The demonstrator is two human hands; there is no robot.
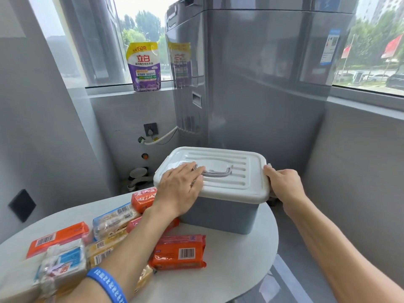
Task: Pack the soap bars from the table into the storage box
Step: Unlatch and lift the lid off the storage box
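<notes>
The storage box (pixel 220 212) is sitting at the far edge of the round white desk (pixel 229 270), its grey body capped by a white lid (pixel 220 171) that is fully seated, so nothing can go in yet. The left hand (pixel 179 189) is lying flat and spread on the near left part of the lid, fingertips reaching the folded-down grey handle (pixel 216 172); it is pressing rather than gripping, and I judge it is steadying the box so that it does not slide while the other side is worked. The right hand (pixel 282 184) is curling over the lid's right edge, fingers partly closed around the rim where a side latch would be; the latch itself is hidden under the hand, so I cannot tell whether it is undone. This looks like the opening step, with packing not yet begun.

The soap bars are lying loose on the desk to the left of the box, within easy reach of the left arm: an orange wrapped bar (pixel 179 251) nearest, barcode up, another orange bar (pixel 58 238) further left, a pale blue-edged pack (pixel 113 219), a yellowish one (pixel 101 251) and a clear-wrapped white and blue one (pixel 65 263), several overlapping. One orange bar (pixel 143 199) is lying just beside the box's left wall, partly behind the wrist.

A detergent pouch (pixel 144 66) is standing on the windowsill, apart from the task.
</notes>
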